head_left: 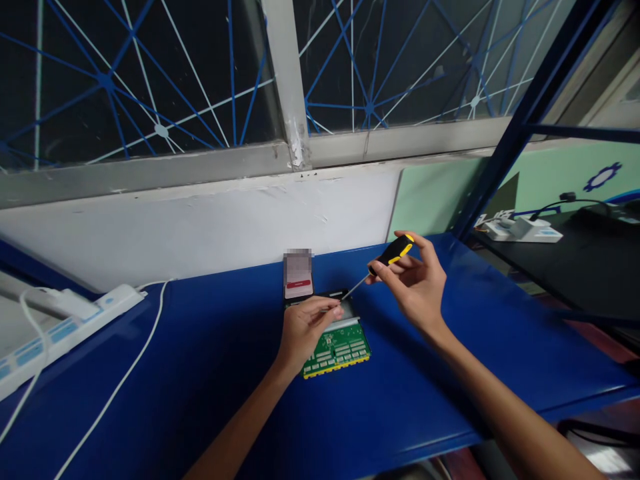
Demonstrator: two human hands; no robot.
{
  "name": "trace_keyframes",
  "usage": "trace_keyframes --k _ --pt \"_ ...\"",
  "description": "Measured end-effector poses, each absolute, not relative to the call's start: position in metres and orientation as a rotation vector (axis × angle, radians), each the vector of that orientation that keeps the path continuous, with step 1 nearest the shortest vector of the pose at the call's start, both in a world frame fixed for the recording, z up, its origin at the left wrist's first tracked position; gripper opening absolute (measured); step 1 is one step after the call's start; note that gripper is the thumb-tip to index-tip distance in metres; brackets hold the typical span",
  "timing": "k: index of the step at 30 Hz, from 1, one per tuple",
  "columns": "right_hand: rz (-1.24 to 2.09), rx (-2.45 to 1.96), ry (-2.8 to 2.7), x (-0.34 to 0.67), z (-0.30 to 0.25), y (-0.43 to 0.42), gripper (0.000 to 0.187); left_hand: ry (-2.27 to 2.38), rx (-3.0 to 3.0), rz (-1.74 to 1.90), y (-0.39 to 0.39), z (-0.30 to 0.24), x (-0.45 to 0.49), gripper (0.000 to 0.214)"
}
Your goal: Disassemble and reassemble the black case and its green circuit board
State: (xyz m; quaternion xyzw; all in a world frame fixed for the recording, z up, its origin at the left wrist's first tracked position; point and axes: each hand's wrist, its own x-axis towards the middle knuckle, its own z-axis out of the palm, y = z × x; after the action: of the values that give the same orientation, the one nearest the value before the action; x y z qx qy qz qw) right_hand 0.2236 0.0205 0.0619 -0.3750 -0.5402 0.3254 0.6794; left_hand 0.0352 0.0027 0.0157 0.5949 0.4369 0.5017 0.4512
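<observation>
My right hand (pixel 419 283) grips a screwdriver (pixel 395 253) by its black and yellow handle, the shaft slanting down to the left. Its tip meets the fingertips of my left hand (pixel 305 327), which are pinched together; whatever lies between them is too small to make out. Beneath my left hand is a green circuit board (pixel 340 347) with a yellow strip of connectors along its near edge. A grey metal piece lies across the board's far part, and my left hand hides the board's left side.
A phone (pixel 299 273) with a lit screen stands behind the board. On the blue table (pixel 200 347), a white power strip (pixel 75 327) and its cables lie at the left. Another power strip (pixel 525 230) rests on a dark surface at the right. A white wall and windows rise behind.
</observation>
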Motion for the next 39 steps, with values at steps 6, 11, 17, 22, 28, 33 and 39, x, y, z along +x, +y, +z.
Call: trace_keyframes --k 6,11,17,22,28,33,39 --pt "0.734 -0.849 -1.212 0.223 0.064 0.018 0.055 1.167 1.593 1.249 0.0 0.015 0.036 0.014" --pt "0.754 -0.825 -1.217 0.222 0.064 0.015 0.054 1.179 1.601 1.341 -0.002 0.017 0.036 0.01" --pt "0.726 -0.828 -1.256 0.222 0.061 0.015 0.055 1.188 1.608 1.358 -0.003 0.019 0.036 0.01" --pt "0.709 -0.838 -1.27 0.22 0.06 0.015 0.056 1.16 1.633 1.364 -0.003 0.019 0.035 0.008" --pt "0.723 -0.815 -1.254 0.219 0.061 0.013 0.055 1.168 1.643 1.357 -0.003 0.019 0.035 0.008" --pt "0.748 -0.823 -1.277 0.212 0.056 0.011 0.056 1.161 1.857 1.201 0.003 0.037 0.024 0.015" --pt "0.748 -0.805 -1.527 0.189 0.048 0.012 0.054 1.059 2.081 0.949 0.009 0.062 -0.02 0.014"
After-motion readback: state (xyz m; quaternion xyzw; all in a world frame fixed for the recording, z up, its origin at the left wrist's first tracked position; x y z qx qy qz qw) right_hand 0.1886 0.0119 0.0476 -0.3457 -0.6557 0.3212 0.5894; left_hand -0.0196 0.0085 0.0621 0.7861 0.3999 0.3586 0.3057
